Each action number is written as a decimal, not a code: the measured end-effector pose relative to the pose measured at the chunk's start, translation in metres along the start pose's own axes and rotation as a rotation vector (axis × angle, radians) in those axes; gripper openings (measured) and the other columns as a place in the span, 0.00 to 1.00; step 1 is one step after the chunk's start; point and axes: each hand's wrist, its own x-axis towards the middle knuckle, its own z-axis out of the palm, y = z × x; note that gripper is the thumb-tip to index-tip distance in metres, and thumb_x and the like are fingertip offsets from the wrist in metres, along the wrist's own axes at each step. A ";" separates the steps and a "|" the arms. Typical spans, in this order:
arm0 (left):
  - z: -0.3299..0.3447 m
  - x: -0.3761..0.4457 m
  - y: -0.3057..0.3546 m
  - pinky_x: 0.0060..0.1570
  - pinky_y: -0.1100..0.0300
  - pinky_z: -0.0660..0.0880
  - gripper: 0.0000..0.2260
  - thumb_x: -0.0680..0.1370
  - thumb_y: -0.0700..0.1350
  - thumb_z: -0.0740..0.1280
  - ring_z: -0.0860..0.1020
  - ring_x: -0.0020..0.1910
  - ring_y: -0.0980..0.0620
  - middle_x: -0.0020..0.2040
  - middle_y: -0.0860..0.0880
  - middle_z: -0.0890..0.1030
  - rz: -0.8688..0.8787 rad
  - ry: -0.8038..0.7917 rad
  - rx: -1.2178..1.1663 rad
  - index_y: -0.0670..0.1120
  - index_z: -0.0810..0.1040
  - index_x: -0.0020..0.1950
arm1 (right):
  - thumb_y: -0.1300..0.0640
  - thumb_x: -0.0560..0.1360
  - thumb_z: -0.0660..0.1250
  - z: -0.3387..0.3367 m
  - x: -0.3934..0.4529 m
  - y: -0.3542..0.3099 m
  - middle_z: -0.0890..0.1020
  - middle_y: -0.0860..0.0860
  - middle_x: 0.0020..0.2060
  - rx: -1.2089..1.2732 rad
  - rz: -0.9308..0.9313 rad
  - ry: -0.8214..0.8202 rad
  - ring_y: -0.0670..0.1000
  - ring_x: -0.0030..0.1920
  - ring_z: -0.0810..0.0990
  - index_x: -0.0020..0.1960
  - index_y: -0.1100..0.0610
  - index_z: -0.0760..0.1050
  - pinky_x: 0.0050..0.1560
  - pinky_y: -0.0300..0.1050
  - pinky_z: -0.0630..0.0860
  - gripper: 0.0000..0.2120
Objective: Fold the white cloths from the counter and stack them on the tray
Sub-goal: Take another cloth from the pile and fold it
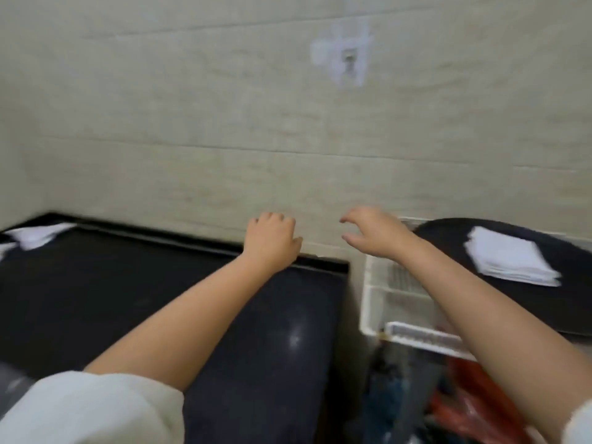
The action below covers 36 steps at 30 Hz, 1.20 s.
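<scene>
A stack of folded white cloths lies on a dark round tray at the right. Loose white cloths lie crumpled at the far left of the black counter. My left hand hovers over the counter's back right corner with its fingers curled, holding nothing. My right hand hangs in the air by the wall, left of the tray, fingers spread and loosely bent, empty. The frame is blurred by motion.
A white slatted plastic crate stands under the tray, right of the counter's end. Red and dark items lie below it. A tiled wall rises behind, with a white hook stuck on it.
</scene>
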 end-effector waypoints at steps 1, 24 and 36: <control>-0.009 -0.021 -0.036 0.60 0.51 0.68 0.19 0.79 0.52 0.57 0.70 0.64 0.42 0.64 0.43 0.74 -0.057 0.005 0.031 0.43 0.70 0.65 | 0.55 0.77 0.60 0.005 0.013 -0.039 0.74 0.59 0.64 0.041 -0.057 0.034 0.57 0.64 0.72 0.65 0.59 0.70 0.63 0.49 0.69 0.18; -0.070 -0.345 -0.617 0.60 0.52 0.68 0.18 0.78 0.54 0.58 0.69 0.63 0.44 0.62 0.44 0.72 -1.073 -0.043 0.335 0.44 0.70 0.62 | 0.53 0.76 0.60 0.166 0.236 -0.707 0.73 0.57 0.62 0.357 -0.797 -0.083 0.58 0.62 0.72 0.65 0.59 0.69 0.59 0.52 0.73 0.19; -0.036 -0.320 -0.880 0.59 0.49 0.69 0.19 0.78 0.53 0.59 0.69 0.64 0.42 0.63 0.43 0.72 -1.115 -0.115 0.287 0.43 0.70 0.64 | 0.55 0.76 0.59 0.238 0.429 -0.886 0.74 0.57 0.64 0.321 -0.777 -0.226 0.57 0.64 0.72 0.67 0.60 0.68 0.60 0.50 0.72 0.20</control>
